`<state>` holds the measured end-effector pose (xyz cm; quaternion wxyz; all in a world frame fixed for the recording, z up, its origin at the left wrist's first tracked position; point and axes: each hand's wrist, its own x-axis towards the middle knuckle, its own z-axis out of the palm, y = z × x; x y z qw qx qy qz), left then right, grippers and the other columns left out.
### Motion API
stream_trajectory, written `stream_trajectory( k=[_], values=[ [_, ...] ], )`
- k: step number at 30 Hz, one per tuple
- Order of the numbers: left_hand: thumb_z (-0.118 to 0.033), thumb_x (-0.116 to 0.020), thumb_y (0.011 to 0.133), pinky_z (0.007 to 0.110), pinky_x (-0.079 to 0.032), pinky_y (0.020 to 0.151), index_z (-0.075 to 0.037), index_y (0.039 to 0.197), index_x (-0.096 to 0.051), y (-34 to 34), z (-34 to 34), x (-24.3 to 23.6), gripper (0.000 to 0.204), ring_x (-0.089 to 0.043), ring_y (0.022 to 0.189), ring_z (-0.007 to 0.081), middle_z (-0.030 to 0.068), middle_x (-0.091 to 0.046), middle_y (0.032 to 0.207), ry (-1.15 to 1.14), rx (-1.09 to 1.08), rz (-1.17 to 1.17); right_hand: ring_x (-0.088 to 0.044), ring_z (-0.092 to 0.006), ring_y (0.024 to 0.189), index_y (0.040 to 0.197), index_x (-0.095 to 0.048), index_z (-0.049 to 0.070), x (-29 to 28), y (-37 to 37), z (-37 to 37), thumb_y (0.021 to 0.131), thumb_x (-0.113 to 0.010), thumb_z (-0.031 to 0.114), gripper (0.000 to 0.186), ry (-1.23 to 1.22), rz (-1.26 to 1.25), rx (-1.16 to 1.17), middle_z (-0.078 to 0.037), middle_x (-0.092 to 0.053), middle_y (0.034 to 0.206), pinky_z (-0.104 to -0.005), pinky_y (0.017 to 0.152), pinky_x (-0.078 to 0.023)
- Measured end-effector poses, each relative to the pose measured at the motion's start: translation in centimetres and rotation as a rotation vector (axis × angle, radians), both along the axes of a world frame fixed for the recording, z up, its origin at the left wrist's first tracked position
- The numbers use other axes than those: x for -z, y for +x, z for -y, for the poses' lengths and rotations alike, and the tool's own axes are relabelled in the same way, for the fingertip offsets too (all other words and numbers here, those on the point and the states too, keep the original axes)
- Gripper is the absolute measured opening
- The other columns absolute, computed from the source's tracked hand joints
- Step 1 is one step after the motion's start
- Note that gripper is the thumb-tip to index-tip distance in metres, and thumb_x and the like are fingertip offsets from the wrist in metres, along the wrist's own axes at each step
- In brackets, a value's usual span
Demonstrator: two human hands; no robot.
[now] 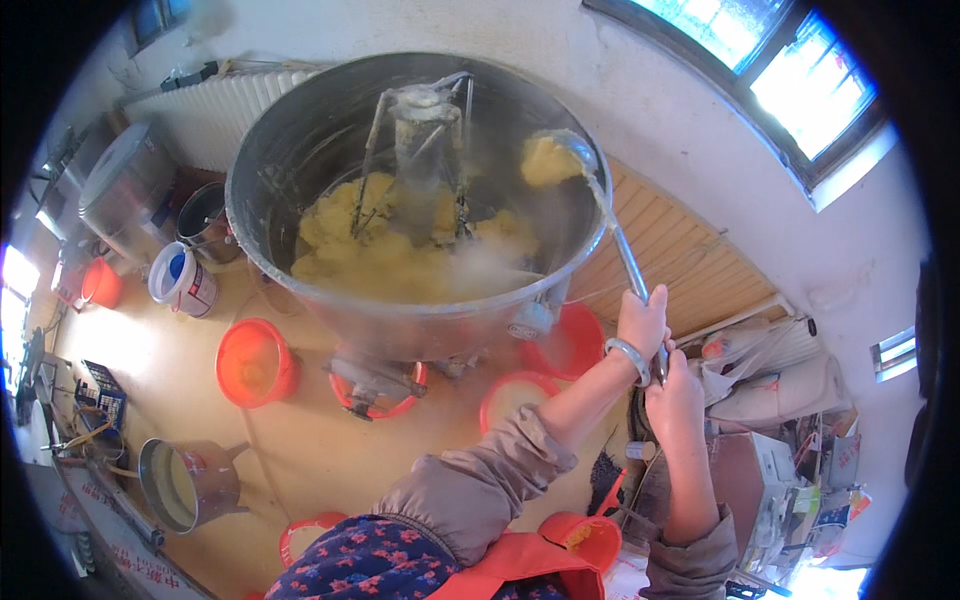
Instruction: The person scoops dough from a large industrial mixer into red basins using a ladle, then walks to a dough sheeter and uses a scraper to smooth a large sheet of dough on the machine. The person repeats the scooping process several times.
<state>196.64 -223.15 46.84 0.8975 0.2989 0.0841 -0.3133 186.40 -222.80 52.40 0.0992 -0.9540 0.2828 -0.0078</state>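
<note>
We hold a long ladle [630,262] at a slant over the big metal vat [300,272], which sits near eleven o'clock in our view. Its head is inside the vat's rim, between two and three o'clock on the vat, with a yellow lump [548,163] at it; we cannot tell how firmly it clings. The loose yellow mass [345,225] lies in the vat, mostly toward six o'clock, around the stirrer frame [418,135].

Our left hand [642,325] is higher on the handle, fingers curled round it, one digit pointing toward twelve; our right hand [678,395] wraps the lower end, its fingertips mostly hidden, so we cannot tell how tightly they press.

To work this well, we do best to let the left hand act as pivot and the right steer, turning the handle slowly so the lump stays over the vat. We should keep the ladle's head clear of the frame toward nine o'clock, and our forearms back from the steam [470,265].
</note>
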Motion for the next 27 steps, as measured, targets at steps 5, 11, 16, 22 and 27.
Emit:
stream_trajectory(
  k=[5,11,16,22,27],
  values=[
    [-0.023,-0.048,0.091,0.031,-0.037,0.033,-0.006,0.078,-0.033,1.8,0.8,-0.5,0.026,-0.04,0.038,0.0143,0.0032,-0.037,0.054,-0.077,0.009,-0.012,-0.057,-0.0429,0.086,0.108,-0.049,0.0,-2.1,1.3,1.4,0.078,-0.058,0.009,0.032,-0.173,-0.062,-0.085,-0.026,-0.06,0.089,-0.0497,0.076,-0.045],
    [-0.021,-0.048,0.091,0.032,-0.039,0.038,-0.008,0.075,-0.033,1.3,-1.6,-0.7,0.026,-0.04,0.043,0.0132,0.0022,-0.037,0.056,-0.178,-0.025,-0.074,-0.058,-0.044,0.08,0.104,-0.047,0.001,-2.4,1.7,-0.2,0.076,-0.059,0.007,0.031,-0.198,-0.1,-0.139,-0.027,-0.06,0.08,-0.0509,0.071,-0.045],
    [-0.022,-0.048,0.092,0.031,-0.039,0.038,-0.007,0.079,-0.035,1.6,-2.1,-2.2,0.024,-0.041,0.045,0.0129,0.0024,-0.038,0.059,-0.111,0.057,-0.051,-0.058,-0.0437,0.082,0.102,-0.048,0.001,-3.0,1.9,-0.4,0.077,-0.058,0.006,0.028,-0.261,-0.082,-0.154,-0.027,-0.06,0.081,-0.0511,0.07,-0.045],
    [-0.022,-0.048,0.091,0.032,-0.04,0.039,-0.004,0.077,-0.038,1.7,-2.6,-0.8,0.024,-0.042,0.046,0.0138,0.0039,-0.04,0.061,-0.103,0.069,-0.171,-0.058,-0.0439,0.081,0.099,-0.048,-0.001,-2.8,1.7,-1.5,0.077,-0.057,0.007,0.025,-0.241,-0.153,-0.125,-0.027,-0.059,0.081,-0.0515,0.07,-0.045],
    [-0.023,-0.05,0.091,0.031,-0.041,0.037,-0.005,0.083,-0.035,1.1,-3.0,-1.0,0.025,-0.044,0.044,0.0137,0.0037,-0.04,0.059,-0.047,0.098,0.001,-0.057,-0.0451,0.084,0.105,-0.048,-0.001,-2.2,1.0,-2.1,0.078,-0.056,0.007,0.029,-0.172,-0.111,-0.084,-0.028,-0.059,0.086,-0.0508,0.072,-0.044]
  ],
)
